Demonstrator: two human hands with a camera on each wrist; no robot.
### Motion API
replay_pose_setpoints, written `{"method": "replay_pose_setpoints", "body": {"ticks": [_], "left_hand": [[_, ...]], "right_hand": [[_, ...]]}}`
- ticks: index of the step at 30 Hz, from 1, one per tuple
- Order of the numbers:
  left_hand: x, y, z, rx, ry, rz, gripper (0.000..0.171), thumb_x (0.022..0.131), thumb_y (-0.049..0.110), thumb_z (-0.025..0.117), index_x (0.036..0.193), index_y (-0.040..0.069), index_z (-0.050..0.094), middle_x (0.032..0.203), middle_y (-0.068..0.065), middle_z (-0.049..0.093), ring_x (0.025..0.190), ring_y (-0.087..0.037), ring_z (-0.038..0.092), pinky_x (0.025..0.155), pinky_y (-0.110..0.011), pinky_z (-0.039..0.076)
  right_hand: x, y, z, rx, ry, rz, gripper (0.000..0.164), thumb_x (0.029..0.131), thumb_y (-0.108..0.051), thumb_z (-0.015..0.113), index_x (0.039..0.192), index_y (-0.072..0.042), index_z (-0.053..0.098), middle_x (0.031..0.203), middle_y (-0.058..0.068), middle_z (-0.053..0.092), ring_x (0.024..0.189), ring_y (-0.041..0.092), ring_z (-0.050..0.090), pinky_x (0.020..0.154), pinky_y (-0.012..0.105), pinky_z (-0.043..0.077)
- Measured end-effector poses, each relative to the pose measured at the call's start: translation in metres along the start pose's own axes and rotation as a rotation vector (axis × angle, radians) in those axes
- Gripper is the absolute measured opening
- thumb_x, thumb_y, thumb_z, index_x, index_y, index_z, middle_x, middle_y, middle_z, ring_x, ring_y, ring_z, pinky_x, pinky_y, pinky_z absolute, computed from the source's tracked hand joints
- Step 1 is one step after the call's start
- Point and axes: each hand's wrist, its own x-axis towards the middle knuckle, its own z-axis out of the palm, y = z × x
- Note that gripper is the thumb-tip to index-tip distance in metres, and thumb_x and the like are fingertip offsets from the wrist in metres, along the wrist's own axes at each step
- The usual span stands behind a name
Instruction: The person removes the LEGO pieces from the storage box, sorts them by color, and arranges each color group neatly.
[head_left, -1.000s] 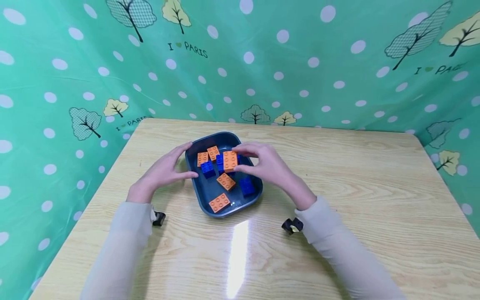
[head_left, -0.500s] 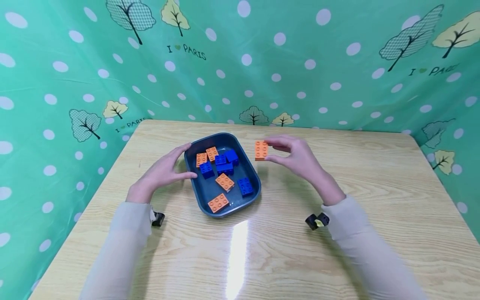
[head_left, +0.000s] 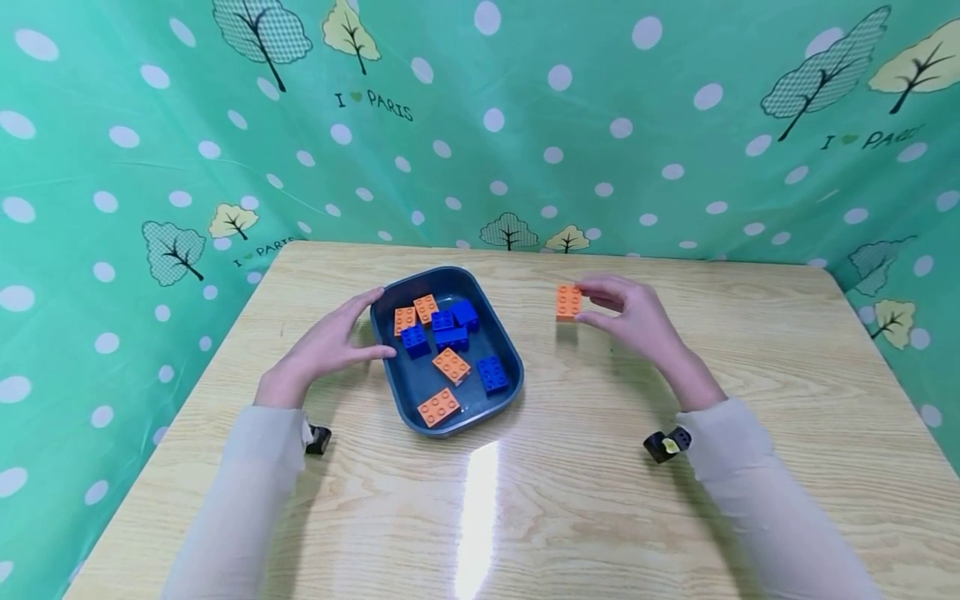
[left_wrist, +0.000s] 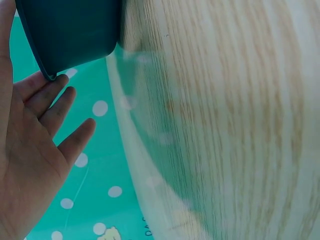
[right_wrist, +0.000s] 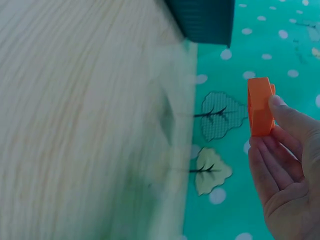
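My right hand (head_left: 633, 321) pinches an orange building brick (head_left: 568, 302) by its right side, thumb and fingers at opposite edges. In the right wrist view the brick (right_wrist: 260, 106) shows its side, held up off the table. My left hand (head_left: 326, 342) touches the left side of a dark blue bin (head_left: 405, 400), fingers and thumb spread along its rim. In the left wrist view the fingertips lie right at the bin's corner (left_wrist: 75, 35). Inside the bin lie several orange bricks (head_left: 451, 366) and several blue bricks (head_left: 492, 375), loosely scattered.
The light wood table (head_left: 570, 500) runs under both arms, with a bright reflection in front of the bin. Behind and to the sides hangs a green dotted cloth (head_left: 450, 117) printed with trees. A small black device (head_left: 667, 444) sits on each wrist.
My right hand has lifted the orange brick out over the bin's right side and carried it rightward above the table. The left hand and the bin have stayed in place.
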Motion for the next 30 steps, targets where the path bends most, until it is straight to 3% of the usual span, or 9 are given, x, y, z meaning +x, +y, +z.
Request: {"method": "replay_pose_setpoints", "body": {"ticks": [9,16,30], "left_hand": [[0.000,0.001,0.001,0.011,0.011,0.009,0.106,0.082,0.058,0.075,0.162,0.023,0.014,0.167,-0.016,0.020,0.152,-0.043,0.021,0.119,-0.065,0.025],[0.001,0.000,0.001,0.019,-0.001,0.004,0.106,0.083,0.056,0.075,0.162,0.023,0.013,0.167,-0.016,0.018,0.152,-0.043,0.020,0.120,-0.065,0.025],[0.000,0.000,0.001,0.013,-0.005,0.005,0.105,0.084,0.053,0.075,0.162,0.022,0.012,0.167,-0.017,0.018,0.152,-0.044,0.020,0.119,-0.065,0.024]], "right_hand": [[-0.003,0.023,-0.003,-0.027,0.016,0.035,0.050,0.088,-0.013,0.076,0.133,0.000,0.060,0.137,0.021,0.060,0.125,0.038,0.061,0.104,0.038,0.052],[-0.004,0.036,-0.005,-0.055,-0.028,0.106,0.052,0.090,-0.014,0.074,0.137,0.000,0.057,0.141,0.022,0.057,0.128,0.039,0.058,0.106,0.043,0.050],[-0.005,0.053,-0.002,-0.070,-0.091,0.170,0.053,0.092,-0.011,0.070,0.141,0.001,0.053,0.143,0.024,0.055,0.128,0.039,0.058,0.105,0.044,0.051]]}}
